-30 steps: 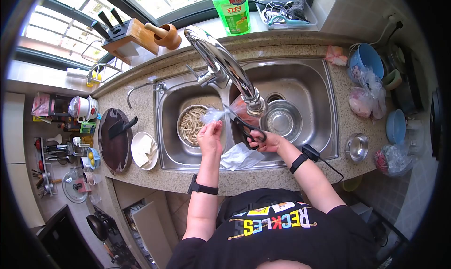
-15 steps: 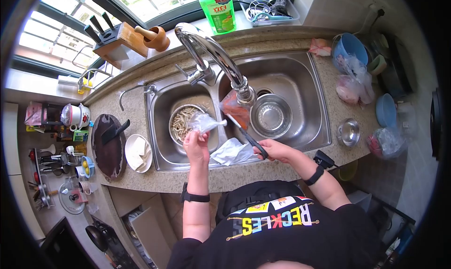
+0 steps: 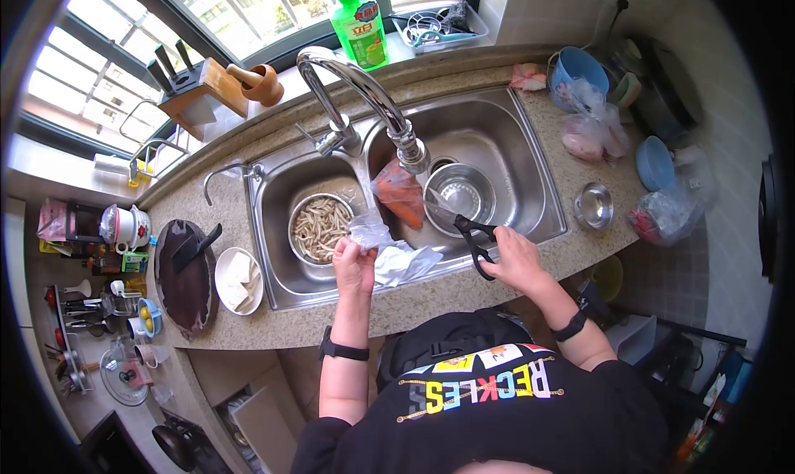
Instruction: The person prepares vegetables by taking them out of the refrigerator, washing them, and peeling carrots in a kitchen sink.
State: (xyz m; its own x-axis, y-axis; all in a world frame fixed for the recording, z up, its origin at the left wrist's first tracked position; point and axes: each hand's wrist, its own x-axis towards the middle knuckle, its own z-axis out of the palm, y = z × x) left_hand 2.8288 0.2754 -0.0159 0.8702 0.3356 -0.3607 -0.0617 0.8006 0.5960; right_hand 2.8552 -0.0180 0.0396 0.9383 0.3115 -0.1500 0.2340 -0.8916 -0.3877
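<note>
A clear plastic bag (image 3: pixel 369 228) is pinched in the closed left hand (image 3: pixel 354 263) above the sink (image 3: pixel 523 161) front rim; black scissors (image 3: pixel 474 235), gripped by the right hand (image 3: pixel 517 260), lie just rightward, blades pointing bagward

A strainer bowl (image 3: pixel 319 226) is set in the left basin of the double sink (image 3: pixel 530 151), and a steel bowl (image 3: pixel 460 194) in the right basin, with the tap (image 3: pixel 364 81) arched between them. A plastic bag (image 3: pixel 368 230) is gripped by the left hand (image 3: pixel 354 263) over the divider. Scissors (image 3: pixel 472 235) are gripped by the right hand (image 3: pixel 513 259) at the right basin's front rim. A plate (image 3: pixel 238 279) and, further left, a cutting board (image 3: pixel 186 275) are laid on the counter. A knife block (image 3: pixel 199 89) is set behind, on the sill.
</note>
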